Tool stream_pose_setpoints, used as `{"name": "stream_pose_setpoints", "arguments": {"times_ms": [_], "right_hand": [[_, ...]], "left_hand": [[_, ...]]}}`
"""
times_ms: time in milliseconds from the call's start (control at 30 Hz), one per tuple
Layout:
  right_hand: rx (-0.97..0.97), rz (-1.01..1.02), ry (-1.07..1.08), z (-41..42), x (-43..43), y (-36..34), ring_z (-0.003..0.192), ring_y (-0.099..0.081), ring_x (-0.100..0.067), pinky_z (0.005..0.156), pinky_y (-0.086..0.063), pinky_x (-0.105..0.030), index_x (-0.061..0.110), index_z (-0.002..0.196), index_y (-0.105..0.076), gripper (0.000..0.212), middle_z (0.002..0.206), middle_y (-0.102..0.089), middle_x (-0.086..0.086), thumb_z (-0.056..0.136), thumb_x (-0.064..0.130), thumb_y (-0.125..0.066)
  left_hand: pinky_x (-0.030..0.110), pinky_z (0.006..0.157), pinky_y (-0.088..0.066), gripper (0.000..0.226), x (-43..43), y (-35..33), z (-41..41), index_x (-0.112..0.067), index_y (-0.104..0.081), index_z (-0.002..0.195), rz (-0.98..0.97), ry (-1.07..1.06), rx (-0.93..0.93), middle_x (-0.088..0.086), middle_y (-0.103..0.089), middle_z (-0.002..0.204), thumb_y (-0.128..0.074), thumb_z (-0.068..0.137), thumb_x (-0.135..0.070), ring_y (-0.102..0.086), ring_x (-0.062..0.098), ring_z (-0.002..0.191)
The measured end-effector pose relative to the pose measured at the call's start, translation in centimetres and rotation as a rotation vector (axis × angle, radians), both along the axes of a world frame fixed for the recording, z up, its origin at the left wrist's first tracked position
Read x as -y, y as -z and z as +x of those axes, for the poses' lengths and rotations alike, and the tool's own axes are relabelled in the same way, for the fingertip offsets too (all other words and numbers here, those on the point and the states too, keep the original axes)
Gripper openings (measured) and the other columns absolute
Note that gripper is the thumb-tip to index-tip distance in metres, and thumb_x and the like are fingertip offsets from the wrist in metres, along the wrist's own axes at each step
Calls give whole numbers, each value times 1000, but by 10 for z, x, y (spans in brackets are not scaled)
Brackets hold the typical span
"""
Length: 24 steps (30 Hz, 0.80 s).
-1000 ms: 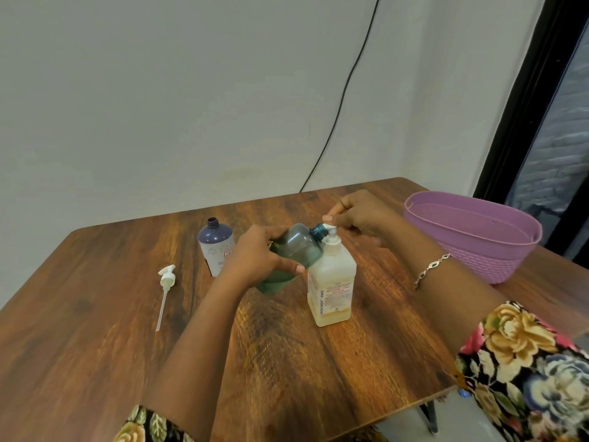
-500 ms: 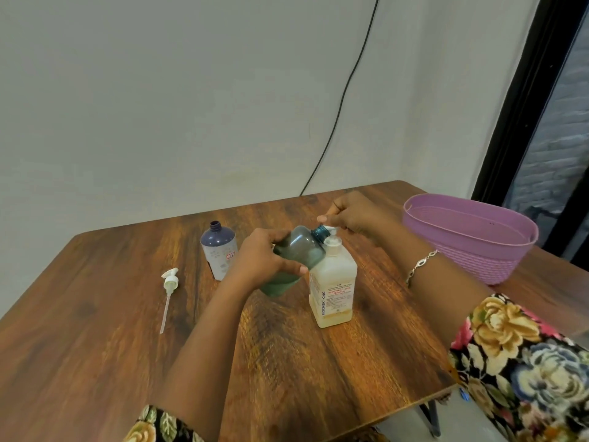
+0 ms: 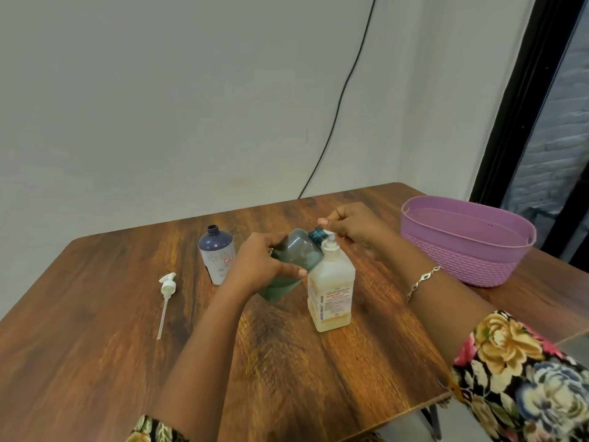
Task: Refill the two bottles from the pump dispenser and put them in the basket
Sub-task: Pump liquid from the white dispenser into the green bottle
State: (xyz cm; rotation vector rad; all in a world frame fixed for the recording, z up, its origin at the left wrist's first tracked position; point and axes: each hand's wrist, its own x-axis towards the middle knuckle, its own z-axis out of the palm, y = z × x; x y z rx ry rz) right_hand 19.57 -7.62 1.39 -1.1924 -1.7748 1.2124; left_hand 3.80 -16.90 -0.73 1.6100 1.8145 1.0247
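Two small bottles can be seen. One green bottle (image 3: 296,261) of see-through plastic is held above the table (image 3: 95,362) and tipped over to the right. It is gripped round its middle by the left hand (image 3: 258,266), with fingers and thumb curled tight about it. Its lid is off, and its ridged neck is put right up against the spout of the pump dispenser (image 3: 331,291). Its lower part looks a darker green.

One pump dispenser is counted. It is a square-sided bottle of cloudy white plastic with round shoulders, a label with red and dark letters, and pale yellow liquid low down. It is stood upright near the middle of the table. Its white pump top is held by the right hand (image 3: 353,226), whose fingers are curled over it.

One dark blue bottle (image 3: 217,256), round and smooth with a pale label, is stood upright with no lid, just behind the left hand.

One loose pump (image 3: 167,283) with a long thin tube is laid flat, well apart on the left.

One basket (image 3: 462,253) is set on the right, away from both bottles. It is purple plastic, oval, with ribbed woven-looking sides and a smooth rim.

Streaky brown wood is what the table is made of. One thin chain bracelet (image 3: 424,280) is worn on the right wrist. One black cable (image 3: 338,100) is hung down the pale wall (image 3: 159,106).
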Motion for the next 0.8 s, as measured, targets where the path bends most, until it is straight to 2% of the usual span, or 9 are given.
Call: {"name": "stream_pose_setpoints", "arguments": {"times_ms": [200, 367, 533, 633, 800], "right_hand": [[57, 79, 45, -5, -1, 4, 60, -48, -7, 64, -42, -27, 12, 64, -55, 24, 68, -58, 1, 83, 18, -67], [48, 34, -4, -1, 2, -11, 55, -41, -8, 51, -34, -20, 10, 67, -56, 21, 63, -54, 0, 83, 16, -67], [80, 55, -10, -2, 1, 1, 55, -44, -7, 53, -35, -21, 11, 65, -55, 23, 65, -55, 0, 85, 18, -65], [23, 36, -2, -1, 5, 6, 51, -46, -2, 50, -33, -17, 10, 67, -53, 23, 67, -57, 2, 86, 16, -63], [-12, 45, 33, -2, 8, -7, 64, -49, -8, 57, -37, -21, 10, 69, -55, 20, 73, -58, -1, 87, 15, -63]], "left_hand": [[45, 103, -41, 83, 1, 4, 3, -11, -46, 136, 0, -30, 15, 6, -55, 130, -83, 62, -18, -50, 22, 118], [43, 101, -43, 78, 1, -5, 2, -10, -49, 133, 29, -32, 2, 6, -58, 126, -83, 63, -16, -52, 23, 114], [41, 101, -42, 79, 1, 0, 3, -11, -48, 133, 1, -19, -30, 5, -57, 127, -83, 63, -17, -51, 21, 115], [42, 102, -42, 81, 3, 5, 6, -10, -46, 135, -14, -34, -4, 5, -55, 130, -82, 64, -17, -51, 22, 117], [45, 98, -44, 71, 5, -2, 7, -13, -55, 127, 21, -40, 24, 2, -61, 119, -83, 62, -19, -54, 22, 110]]}}
